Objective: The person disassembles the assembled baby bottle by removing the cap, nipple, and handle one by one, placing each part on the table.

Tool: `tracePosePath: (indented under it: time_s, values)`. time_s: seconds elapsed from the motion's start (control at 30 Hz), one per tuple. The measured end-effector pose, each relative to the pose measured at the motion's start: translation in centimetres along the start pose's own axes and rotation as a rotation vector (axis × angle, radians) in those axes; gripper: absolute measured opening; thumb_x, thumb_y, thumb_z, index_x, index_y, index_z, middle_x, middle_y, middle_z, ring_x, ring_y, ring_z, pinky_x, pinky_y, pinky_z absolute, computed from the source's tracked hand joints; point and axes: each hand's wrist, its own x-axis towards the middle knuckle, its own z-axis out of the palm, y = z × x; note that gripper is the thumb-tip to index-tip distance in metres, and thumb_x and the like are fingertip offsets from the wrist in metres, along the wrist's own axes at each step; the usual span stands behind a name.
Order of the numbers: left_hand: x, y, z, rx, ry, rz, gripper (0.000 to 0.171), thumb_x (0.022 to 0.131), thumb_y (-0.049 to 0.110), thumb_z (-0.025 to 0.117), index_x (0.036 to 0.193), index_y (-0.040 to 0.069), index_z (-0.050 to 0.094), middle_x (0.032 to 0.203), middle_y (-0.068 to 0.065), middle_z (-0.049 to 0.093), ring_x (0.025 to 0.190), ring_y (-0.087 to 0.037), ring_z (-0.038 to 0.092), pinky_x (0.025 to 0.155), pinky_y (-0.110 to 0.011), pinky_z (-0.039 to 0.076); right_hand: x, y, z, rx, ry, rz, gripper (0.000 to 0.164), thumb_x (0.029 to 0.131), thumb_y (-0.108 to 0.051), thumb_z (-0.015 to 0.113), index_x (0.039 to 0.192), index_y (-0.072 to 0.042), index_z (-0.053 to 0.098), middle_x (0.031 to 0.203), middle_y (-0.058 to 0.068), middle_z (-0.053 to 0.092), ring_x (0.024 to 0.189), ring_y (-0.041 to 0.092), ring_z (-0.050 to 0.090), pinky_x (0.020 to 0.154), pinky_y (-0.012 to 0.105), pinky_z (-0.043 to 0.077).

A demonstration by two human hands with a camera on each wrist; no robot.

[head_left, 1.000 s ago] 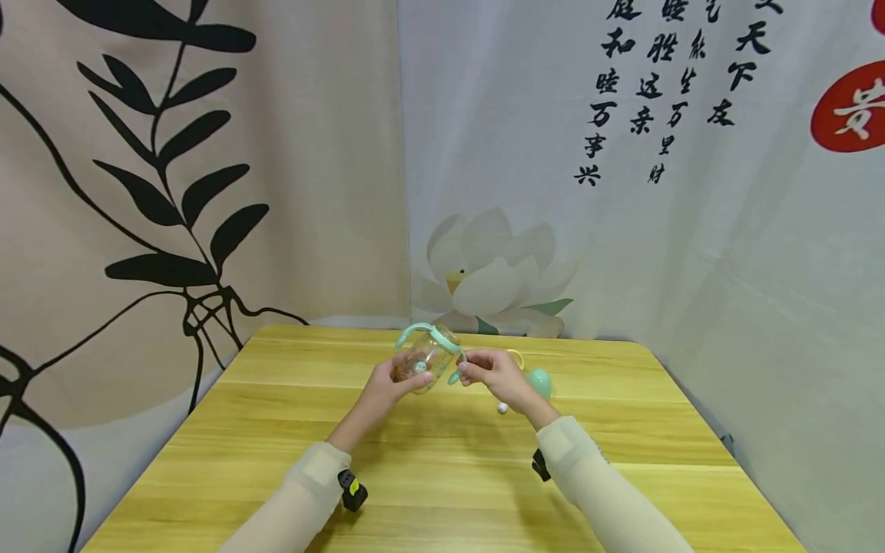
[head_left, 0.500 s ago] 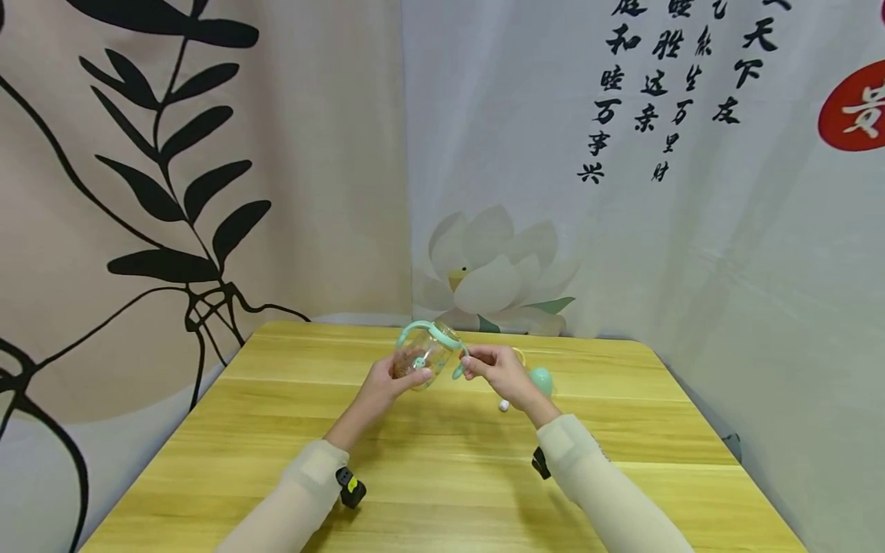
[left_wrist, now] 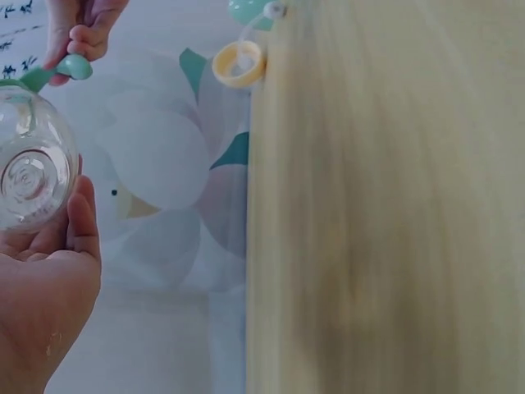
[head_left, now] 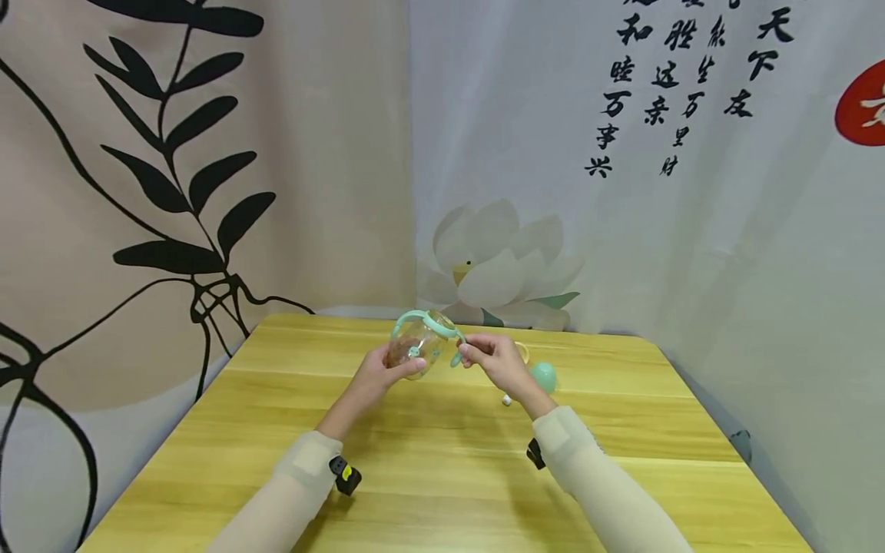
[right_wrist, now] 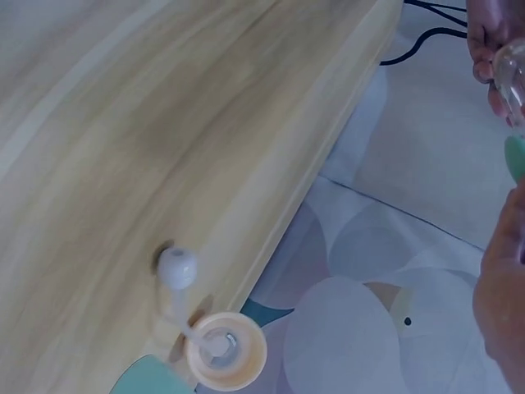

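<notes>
A clear baby bottle [head_left: 427,352] with a mint-green two-handled ring [head_left: 440,326] round its neck is held tilted above the table's far part, its uncapped mouth up and to the right. My left hand [head_left: 376,376] grips the bottle's body from below, thumb along its near side. In the left wrist view the bottle's round base [left_wrist: 34,182] faces the camera above the palm. My right hand [head_left: 499,361] pinches the right handle [left_wrist: 75,67] of the ring between thumb and fingers; the handle's rounded end sticks out below.
Behind the right wrist, a mint-green dome [head_left: 544,377], a yellow ring cap [right_wrist: 227,351] and a straw with a white ball end [right_wrist: 177,268] lie on the wooden table [head_left: 442,476]. A printed curtain [head_left: 332,153] hangs beyond the table's far edge.
Both hands and the bottle have shifted slightly up and left in the head view, whose camera also moved a little. The grips stay the same.
</notes>
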Motion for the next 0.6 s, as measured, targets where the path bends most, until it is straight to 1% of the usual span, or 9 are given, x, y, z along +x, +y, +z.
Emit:
tracePosePath:
  time_s: [0.03, 0.1, 0.17, 0.23, 0.3, 0.33, 0.43, 0.53, 0.6]
  values:
    - [0.0, 0.2, -0.1, 0.002, -0.001, 0.004, 0.055, 0.102, 0.035, 0.072, 0.15, 0.012, 0.059, 0.141, -0.011, 0.068, 0.124, -0.026, 0.065, 0.102, -0.041, 0.055, 0.2, -0.1, -0.1, 0.005, 0.003, -0.003, 0.024, 0.107, -0.016, 0.065, 0.12, 0.001, 0.075, 0.098, 0.016, 0.076, 0.085, 0.014, 0.072, 0.088, 0.035, 0.061]
    - [0.2, 0.2, -0.4, 0.017, -0.006, 0.013, 0.056, 0.102, 0.036, 0.072, 0.151, 0.013, 0.058, 0.141, -0.012, 0.067, 0.12, -0.027, 0.065, 0.099, -0.042, 0.055, 0.6, -0.2, -0.5, 0.051, 0.028, -0.013, 0.025, 0.107, -0.015, 0.065, 0.121, 0.005, 0.073, 0.099, 0.016, 0.076, 0.084, 0.011, 0.071, 0.088, 0.034, 0.061]
    - [0.1, 0.1, -0.8, 0.024, 0.0, 0.011, 0.056, 0.102, 0.035, 0.071, 0.152, 0.014, 0.057, 0.14, -0.014, 0.066, 0.116, -0.027, 0.065, 0.098, -0.046, 0.056, 0.9, -0.3, -1.3, 0.103, 0.08, -0.021, 0.028, 0.108, -0.013, 0.064, 0.124, 0.008, 0.071, 0.1, 0.014, 0.076, 0.084, 0.009, 0.071, 0.088, 0.032, 0.061]
    - [0.0, -0.4, -1.1, 0.039, 0.01, 0.005, 0.057, 0.102, 0.034, 0.071, 0.153, 0.013, 0.056, 0.141, -0.016, 0.065, 0.113, -0.027, 0.066, 0.097, -0.05, 0.057, 1.0, -0.3, -2.5, 0.149, 0.143, -0.02, 0.029, 0.108, -0.01, 0.063, 0.126, 0.012, 0.068, 0.101, 0.013, 0.076, 0.084, 0.01, 0.071, 0.088, 0.029, 0.06]
    - [-0.2, -1.0, -1.3, 0.049, 0.021, -0.013, 0.059, 0.102, 0.035, 0.072, 0.154, 0.012, 0.055, 0.141, -0.017, 0.064, 0.114, -0.027, 0.066, 0.099, -0.053, 0.056, 0.9, -0.3, -3.7, 0.167, 0.201, 0.0, 0.03, 0.108, -0.009, 0.063, 0.126, 0.014, 0.068, 0.1, 0.011, 0.075, 0.084, 0.011, 0.072, 0.086, 0.026, 0.06]
    - [-0.3, -1.2, -1.4, 0.047, 0.025, -0.021, 0.06, 0.102, 0.035, 0.072, 0.154, 0.011, 0.054, 0.141, -0.018, 0.064, 0.115, -0.027, 0.066, 0.1, -0.055, 0.055, 0.8, -0.2, -4.2, 0.158, 0.21, 0.013, 0.03, 0.108, -0.01, 0.063, 0.126, 0.014, 0.067, 0.1, 0.011, 0.075, 0.084, 0.011, 0.072, 0.085, 0.025, 0.06]
    - [-0.4, -1.7, -1.6, 0.045, 0.045, -0.033, 0.062, 0.101, 0.037, 0.073, 0.154, 0.011, 0.055, 0.138, -0.019, 0.066, 0.114, -0.028, 0.067, 0.101, -0.057, 0.054, 0.6, 0.4, -5.1, 0.135, 0.194, 0.058, 0.033, 0.108, -0.012, 0.062, 0.129, 0.013, 0.066, 0.102, 0.011, 0.074, 0.086, 0.011, 0.072, 0.086, 0.023, 0.059]
    - [-0.5, -1.6, -1.6, 0.032, 0.051, -0.027, 0.063, 0.1, 0.038, 0.074, 0.153, 0.011, 0.055, 0.136, -0.019, 0.067, 0.113, -0.029, 0.067, 0.102, -0.06, 0.053, 0.5, 1.1, -5.1, 0.13, 0.174, 0.093, 0.035, 0.109, -0.015, 0.062, 0.13, 0.013, 0.066, 0.106, 0.014, 0.074, 0.086, 0.008, 0.071, 0.088, 0.023, 0.059]
    - [-0.6, -1.5, -1.6, 0.028, 0.047, -0.02, 0.063, 0.1, 0.038, 0.074, 0.154, 0.01, 0.055, 0.136, -0.018, 0.066, 0.113, -0.028, 0.067, 0.102, -0.061, 0.053, 0.4, 1.6, -4.8, 0.132, 0.181, 0.114, 0.034, 0.109, -0.014, 0.062, 0.129, 0.013, 0.066, 0.106, 0.015, 0.074, 0.086, 0.008, 0.071, 0.088, 0.024, 0.059]
